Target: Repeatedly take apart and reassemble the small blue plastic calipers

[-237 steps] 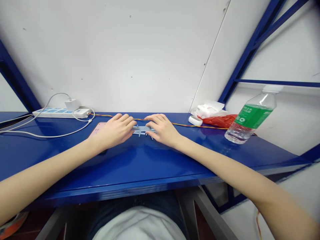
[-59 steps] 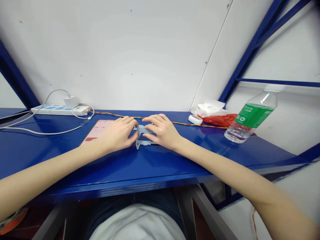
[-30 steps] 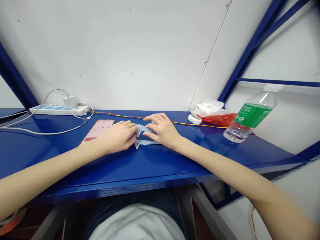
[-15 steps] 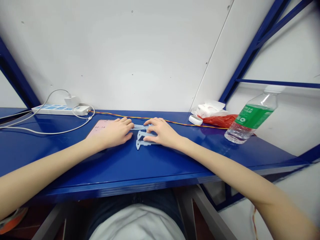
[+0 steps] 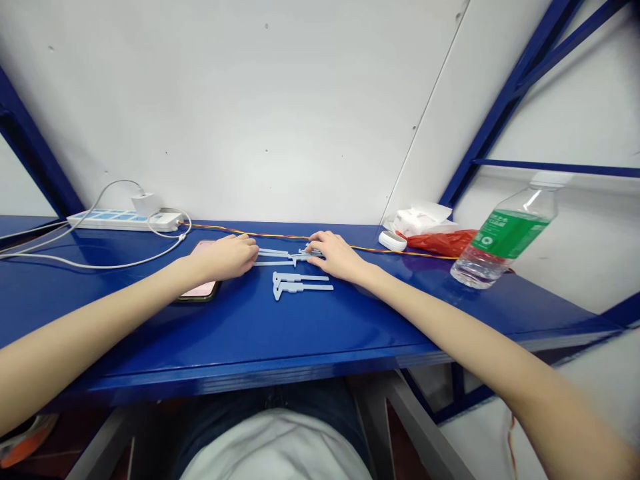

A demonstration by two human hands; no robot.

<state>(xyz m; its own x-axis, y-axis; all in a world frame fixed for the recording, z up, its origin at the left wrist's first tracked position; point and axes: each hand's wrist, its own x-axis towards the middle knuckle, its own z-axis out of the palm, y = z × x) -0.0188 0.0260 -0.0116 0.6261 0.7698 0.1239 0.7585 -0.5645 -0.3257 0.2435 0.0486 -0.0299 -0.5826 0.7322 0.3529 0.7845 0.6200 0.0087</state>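
Our left hand (image 5: 225, 258) and right hand (image 5: 337, 258) lie apart, gripping nothing, flanking the upper plastic caliper (image 5: 280, 258), with the lower caliper (image 5: 303, 287) set parallel, clear of it.

left hand (image 5: 225, 257): has slid left, off the calipers, and now covers the clock digits on the pink-screened smartphone (image 5: 199, 283).
right hand (image 5: 336, 257): has drawn right; only its fingertips (image 5: 311, 259) touch the rear pale-blue plastic caliper (image 5: 280, 257).
front pale-blue plastic caliper (image 5: 303, 285): now lies uncovered on the blue metal bench (image 5: 150, 320), free of both hands.
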